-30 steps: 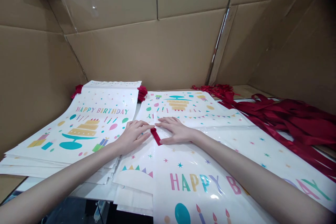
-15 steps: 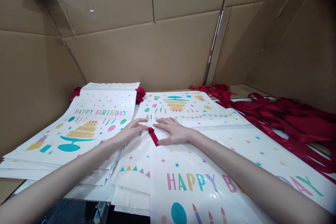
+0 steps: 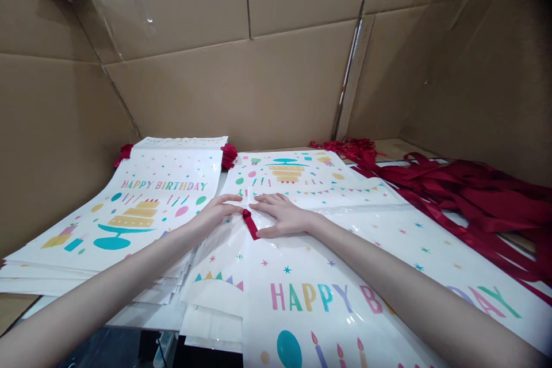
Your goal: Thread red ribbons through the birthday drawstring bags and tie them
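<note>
Printed white birthday sheets lie in front of me, with a short red ribbon tab at the edge of the top one. My right hand rests with its fingers spread on the sheet, its thumb by the lower end of the tab. On the tab's other side is my left hand, fingers extended and apart, fingertips near the knotted upper end. Neither hand grips anything.
At left is a stack of printed sheets with red ribbon bunches at its sides. Long red ribbons lie heaped at right. Cardboard walls stand behind and at both sides.
The view has shifted slightly, so the sheets sit a little further left. Both hands keep nearly the same pose around the red tab.
</note>
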{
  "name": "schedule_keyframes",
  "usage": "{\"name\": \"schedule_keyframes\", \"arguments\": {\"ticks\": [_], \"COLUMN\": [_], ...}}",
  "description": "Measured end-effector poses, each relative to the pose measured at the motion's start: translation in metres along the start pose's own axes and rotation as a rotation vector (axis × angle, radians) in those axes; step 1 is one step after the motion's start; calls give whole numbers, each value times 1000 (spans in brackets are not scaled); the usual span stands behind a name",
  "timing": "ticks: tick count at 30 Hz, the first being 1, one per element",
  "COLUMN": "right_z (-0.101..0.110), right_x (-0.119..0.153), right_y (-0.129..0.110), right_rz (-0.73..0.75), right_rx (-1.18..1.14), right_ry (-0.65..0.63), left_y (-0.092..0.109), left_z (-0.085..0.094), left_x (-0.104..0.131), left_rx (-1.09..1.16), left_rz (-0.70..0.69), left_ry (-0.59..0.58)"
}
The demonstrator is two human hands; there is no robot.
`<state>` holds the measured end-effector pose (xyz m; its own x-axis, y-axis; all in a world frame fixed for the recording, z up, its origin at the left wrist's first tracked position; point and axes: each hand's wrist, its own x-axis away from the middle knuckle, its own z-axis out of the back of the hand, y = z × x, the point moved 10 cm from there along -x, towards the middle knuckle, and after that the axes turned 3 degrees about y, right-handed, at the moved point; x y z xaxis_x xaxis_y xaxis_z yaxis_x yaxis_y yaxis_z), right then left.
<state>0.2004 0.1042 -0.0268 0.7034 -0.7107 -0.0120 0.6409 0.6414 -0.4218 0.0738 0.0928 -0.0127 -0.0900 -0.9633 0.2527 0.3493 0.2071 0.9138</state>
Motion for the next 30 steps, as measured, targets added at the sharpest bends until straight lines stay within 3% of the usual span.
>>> {"name": "schedule_keyframes", "arguments": {"ticks": [18,25,30], "right_z": [-1,-4,-8], "right_x": [-1,-11,-30], "right_y": [0,-11,-37], "right_rz": [14,41,86], "right_rx": [-1,-28,-54], "right_ry": [5,-5,25], "left_y": [-3,-3,3], "left_z": [-11,-1,16], "left_x": [-3,-14,-2], "left_rx": [67,-274,-660], "left_rz": [-68,-291,-490], "left_ry": [-94,7,111]}}
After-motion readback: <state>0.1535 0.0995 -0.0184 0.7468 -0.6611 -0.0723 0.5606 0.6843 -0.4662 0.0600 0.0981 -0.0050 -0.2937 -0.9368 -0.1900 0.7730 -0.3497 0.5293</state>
